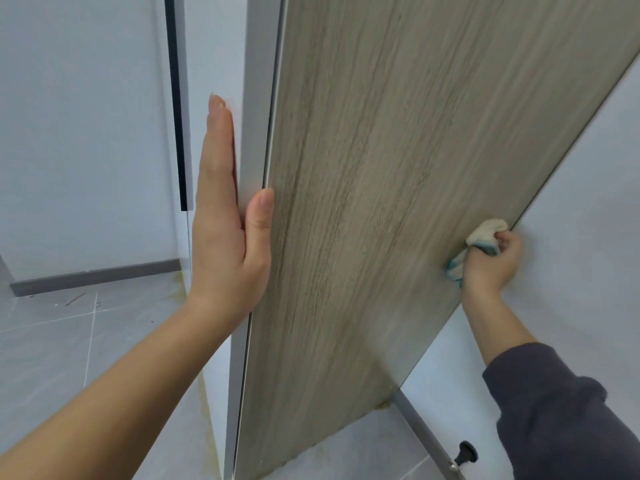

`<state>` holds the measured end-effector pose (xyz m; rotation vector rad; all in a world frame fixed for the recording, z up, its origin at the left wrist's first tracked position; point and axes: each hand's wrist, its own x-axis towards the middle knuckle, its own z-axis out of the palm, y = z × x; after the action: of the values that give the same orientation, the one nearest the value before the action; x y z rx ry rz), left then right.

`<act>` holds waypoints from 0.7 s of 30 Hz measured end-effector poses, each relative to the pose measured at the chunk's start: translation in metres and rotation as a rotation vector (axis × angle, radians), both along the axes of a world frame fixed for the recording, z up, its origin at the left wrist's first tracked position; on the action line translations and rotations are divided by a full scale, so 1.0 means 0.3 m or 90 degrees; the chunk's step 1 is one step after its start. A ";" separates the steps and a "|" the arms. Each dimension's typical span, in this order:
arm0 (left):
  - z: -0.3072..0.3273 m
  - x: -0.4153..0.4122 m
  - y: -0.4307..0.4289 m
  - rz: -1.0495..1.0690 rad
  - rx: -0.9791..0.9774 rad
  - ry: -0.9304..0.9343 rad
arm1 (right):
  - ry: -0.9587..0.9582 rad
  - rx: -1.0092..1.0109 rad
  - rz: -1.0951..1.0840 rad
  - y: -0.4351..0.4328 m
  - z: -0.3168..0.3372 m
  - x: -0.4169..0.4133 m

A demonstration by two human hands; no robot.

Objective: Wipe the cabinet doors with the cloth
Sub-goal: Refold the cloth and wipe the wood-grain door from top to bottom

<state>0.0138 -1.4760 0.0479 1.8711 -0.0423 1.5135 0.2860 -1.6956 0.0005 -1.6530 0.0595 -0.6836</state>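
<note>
A tall wood-grain cabinet door (381,202) stands open and fills the middle of the view, its grey metal edge (256,116) facing me. My left hand (228,216) lies flat against that edge with straight fingers, the thumb resting on the wood face. At the door's far right edge my right hand (491,261) grips a bunched cream and teal cloth (481,237) and presses it against the wood.
White cabinet panels (86,133) stand at the left, with a dark vertical gap (176,98) between them. A white wall (588,202) is behind the door. Grey floor tiles (52,341) lie below. A black doorstop (465,452) sits on the grey skirting at the lower right.
</note>
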 end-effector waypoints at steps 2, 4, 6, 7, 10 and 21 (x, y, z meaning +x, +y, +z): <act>-0.002 -0.004 -0.002 -0.001 -0.002 0.000 | -0.090 -0.044 0.042 0.049 0.029 -0.104; -0.001 -0.004 -0.001 0.006 0.001 0.003 | -0.163 -0.086 0.086 0.106 0.041 -0.230; 0.000 -0.002 0.000 0.007 0.000 0.005 | -0.219 -0.112 0.139 0.171 0.018 -0.374; -0.001 -0.003 0.000 0.006 -0.004 0.008 | -0.239 -0.130 0.169 0.202 -0.006 -0.442; -0.003 -0.005 -0.002 0.001 -0.012 0.017 | -0.283 -0.196 0.248 0.272 -0.094 -0.596; -0.030 -0.022 -0.024 0.000 -0.026 0.017 | -0.177 -0.192 0.480 0.280 -0.214 -0.799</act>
<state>0.0072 -1.4831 0.0388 1.8585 0.0009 1.4772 0.0464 -1.6116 -0.0636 -1.6763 -0.8601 -0.3359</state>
